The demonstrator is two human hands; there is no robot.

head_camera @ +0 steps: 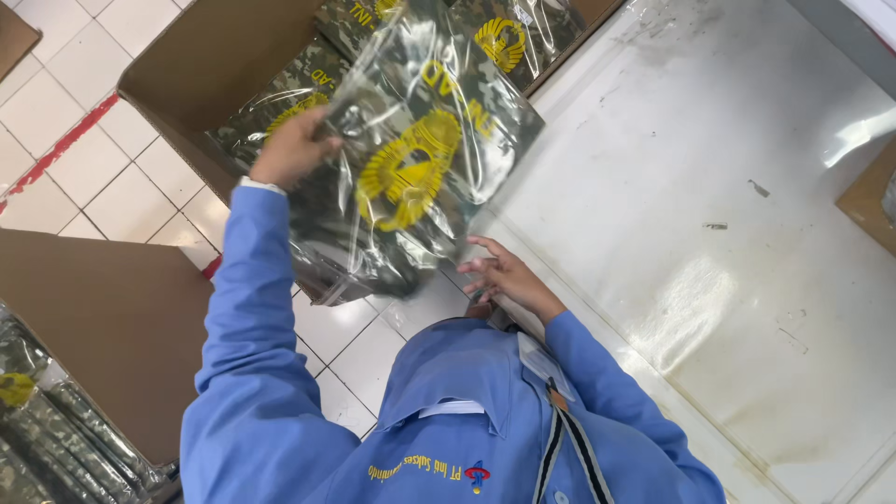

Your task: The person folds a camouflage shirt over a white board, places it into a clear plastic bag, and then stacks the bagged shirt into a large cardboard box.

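Observation:
My left hand [291, 147] grips the upper edge of a clear plastic bag holding a folded camouflage garment with a yellow emblem [411, 168]. The bag hangs in the air over the edge of a white table [709, 243] and a cardboard box [215, 65]. My right hand [504, 275] is just under the bag's lower corner, fingers spread, touching or nearly touching the plastic. Both sleeves are blue.
The open cardboard box at the top holds more bagged camouflage garments [504, 37]. A second box [103, 317] at the lower left holds similar packs [47, 429]. White floor tiles with a red line [65, 140] lie between. Another cardboard piece [873, 201] sits at the right edge.

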